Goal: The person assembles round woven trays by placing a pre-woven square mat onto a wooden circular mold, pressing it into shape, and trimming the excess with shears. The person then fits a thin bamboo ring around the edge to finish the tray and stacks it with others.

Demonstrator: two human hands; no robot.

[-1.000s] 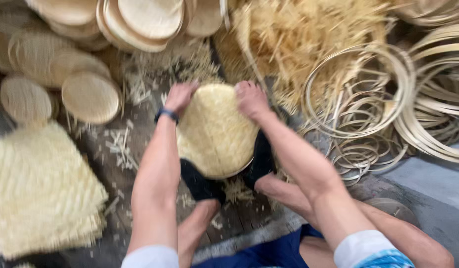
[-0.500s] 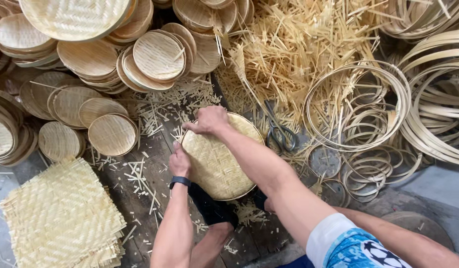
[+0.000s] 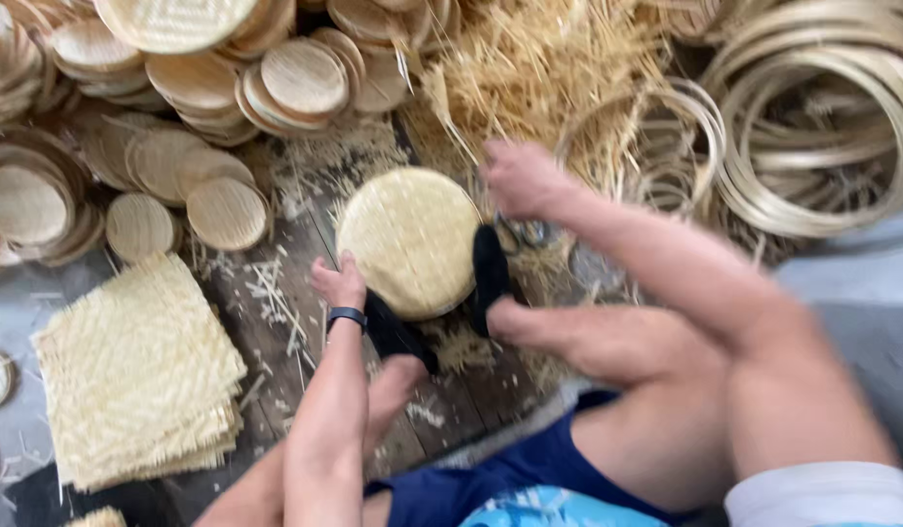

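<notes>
left hand (image 3: 340,283) — fingers curled, low | right hand (image 3: 518,178) — reaching forward, loosely closed

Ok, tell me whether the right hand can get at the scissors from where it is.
Probably yes. The right hand hangs just above the scissors, which lie on the straw beside the round woven disc. Nothing lies over them, though the picture is blurred there, so the exact gap is hard to judge.
</notes>
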